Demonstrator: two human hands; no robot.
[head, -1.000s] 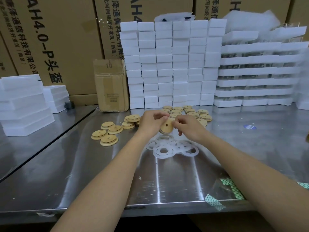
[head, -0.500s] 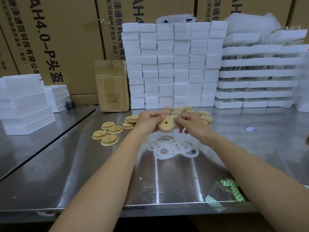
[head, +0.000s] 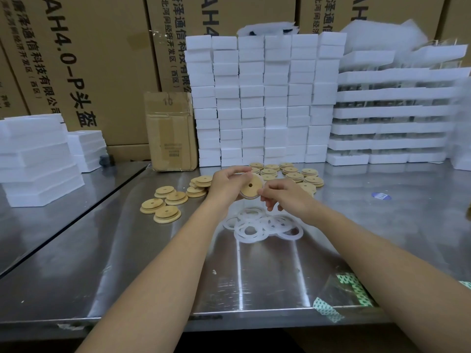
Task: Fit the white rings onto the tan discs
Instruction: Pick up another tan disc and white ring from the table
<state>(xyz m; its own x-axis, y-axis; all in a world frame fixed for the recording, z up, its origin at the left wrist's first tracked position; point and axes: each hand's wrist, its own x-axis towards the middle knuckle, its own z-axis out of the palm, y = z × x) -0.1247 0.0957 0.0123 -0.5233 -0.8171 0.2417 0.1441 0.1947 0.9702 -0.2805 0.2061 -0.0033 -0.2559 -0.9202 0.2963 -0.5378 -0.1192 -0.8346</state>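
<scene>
held disc (head: 251,186) rim partly hidden, cartons (head: 102,59) cut off at top, blue sticker (head: 381,196) txt too small

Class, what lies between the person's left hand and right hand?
A single tan disc, its holed face showing: the left hand grips one side, the right hand pinches the other. The head view shows it.

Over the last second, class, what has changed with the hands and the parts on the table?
The left hand and right hand have turned the disc they hold so that its holed face shows; the right hand now pinches its lower rim. The loose rings and the other discs lie as before.
</scene>
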